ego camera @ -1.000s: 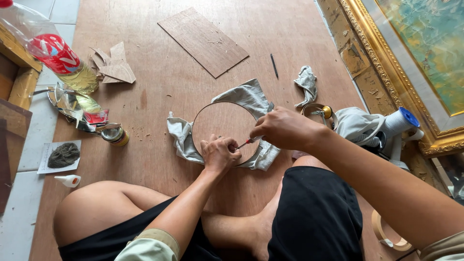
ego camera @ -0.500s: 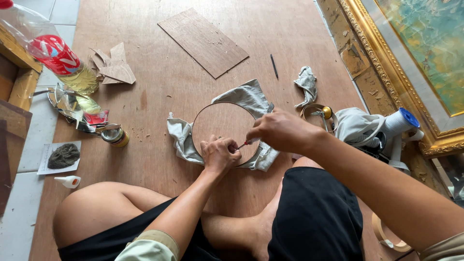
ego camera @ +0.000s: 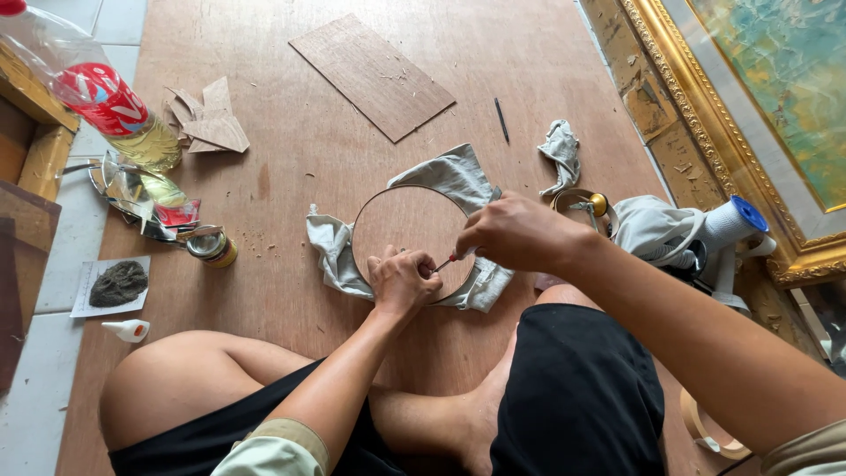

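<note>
Brown plywood floor carries everything, with a gilded picture frame along one edge. A round wooden disc lies on a grey cloth just beyond the fingers of both hands. The left hand presses on the disc's near rim, fingers curled together on the wood. The right hand has its fingers pinched on a thin red-tipped tool, whose point meets the rim right beside the left fingers. This looks like careful edge work on the disc; going further round would seem to call for a steady hold and a small turn of the disc. A plastic bottle and a small tin lie well away from the left fingers.
</note>
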